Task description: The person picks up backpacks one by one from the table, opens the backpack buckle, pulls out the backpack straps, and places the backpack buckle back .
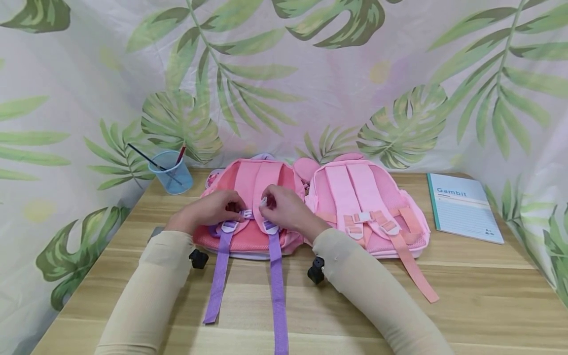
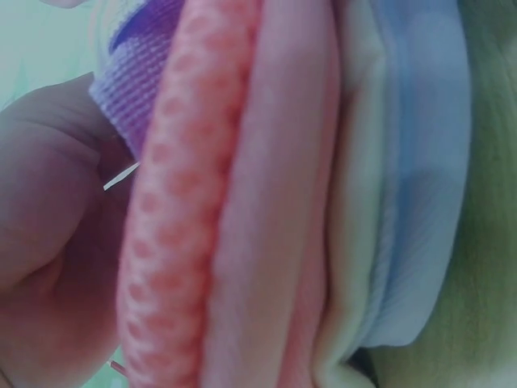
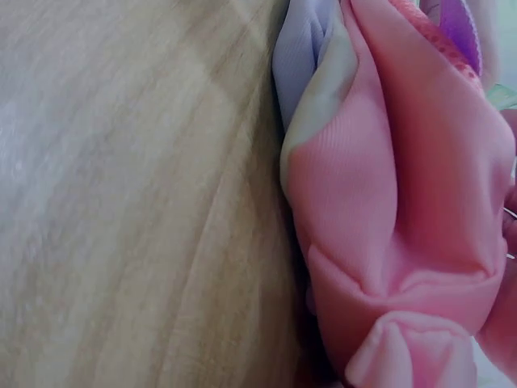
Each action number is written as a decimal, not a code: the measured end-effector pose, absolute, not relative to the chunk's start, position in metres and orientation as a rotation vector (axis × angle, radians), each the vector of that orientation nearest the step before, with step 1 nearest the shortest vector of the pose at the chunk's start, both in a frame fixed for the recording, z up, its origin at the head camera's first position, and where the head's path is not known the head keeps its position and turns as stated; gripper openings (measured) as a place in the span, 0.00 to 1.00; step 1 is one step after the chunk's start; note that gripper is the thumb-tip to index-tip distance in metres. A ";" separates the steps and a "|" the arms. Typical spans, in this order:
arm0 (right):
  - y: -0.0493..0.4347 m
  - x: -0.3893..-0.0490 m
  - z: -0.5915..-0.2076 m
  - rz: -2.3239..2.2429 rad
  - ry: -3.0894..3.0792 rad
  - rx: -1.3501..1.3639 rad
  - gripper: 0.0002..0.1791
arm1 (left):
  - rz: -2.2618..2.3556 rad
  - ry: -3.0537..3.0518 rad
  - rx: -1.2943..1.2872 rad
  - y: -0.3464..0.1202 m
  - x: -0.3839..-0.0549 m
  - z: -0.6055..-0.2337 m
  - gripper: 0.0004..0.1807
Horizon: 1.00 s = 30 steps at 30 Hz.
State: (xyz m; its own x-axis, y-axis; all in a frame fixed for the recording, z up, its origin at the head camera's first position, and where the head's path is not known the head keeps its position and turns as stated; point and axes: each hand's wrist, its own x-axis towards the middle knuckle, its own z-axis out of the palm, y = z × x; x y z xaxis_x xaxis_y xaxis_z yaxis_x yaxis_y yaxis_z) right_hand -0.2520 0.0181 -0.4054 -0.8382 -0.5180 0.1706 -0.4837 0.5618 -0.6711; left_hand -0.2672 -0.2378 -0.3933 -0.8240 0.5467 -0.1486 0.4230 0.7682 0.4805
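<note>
A coral-pink backpack (image 1: 284,241) lies on the table with its shoulder straps facing up. Over its lower part, my left hand (image 1: 213,209) pinches a white buckle half (image 1: 246,214) between thumb and fingers. Just to the right, another white buckle half (image 1: 264,201) is held between the fingertips of my right hand (image 1: 286,207); the two halves are apart. Two purple webbing straps (image 1: 276,286) hang from white adjusters toward me. The left wrist view has the pack's mesh edge (image 2: 186,210) beside the hand; the right wrist view mostly holds its pink side (image 3: 347,202).
To the right lies a lighter pink backpack (image 1: 388,197), its white chest buckle (image 1: 361,217) fastened. A notebook (image 1: 463,207) lies farther right. At the back left stands a blue mesh cup (image 1: 175,177) with pencils. A leaf-patterned curtain (image 1: 328,74) hangs behind the table (image 1: 466,296).
</note>
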 end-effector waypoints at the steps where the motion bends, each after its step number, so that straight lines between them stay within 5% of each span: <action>1: 0.019 -0.252 -0.406 -1.157 2.738 -0.871 0.11 | 0.630 2.685 0.751 -0.237 -0.267 -0.394 0.10; 30: 0.027 -0.257 -0.412 -0.937 2.765 -0.951 0.11 | 0.615 2.672 0.669 -0.235 -0.263 -0.390 0.10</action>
State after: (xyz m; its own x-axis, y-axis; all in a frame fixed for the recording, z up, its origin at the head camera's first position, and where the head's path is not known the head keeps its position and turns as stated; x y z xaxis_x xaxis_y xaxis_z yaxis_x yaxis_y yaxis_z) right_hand -0.2573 0.0266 -0.4123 -0.8059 -0.5787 0.1248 -0.5355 0.6226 -0.5706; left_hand -0.2632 -0.2349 -0.3904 -0.8400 0.5058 -0.1965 0.3691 0.7980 0.4763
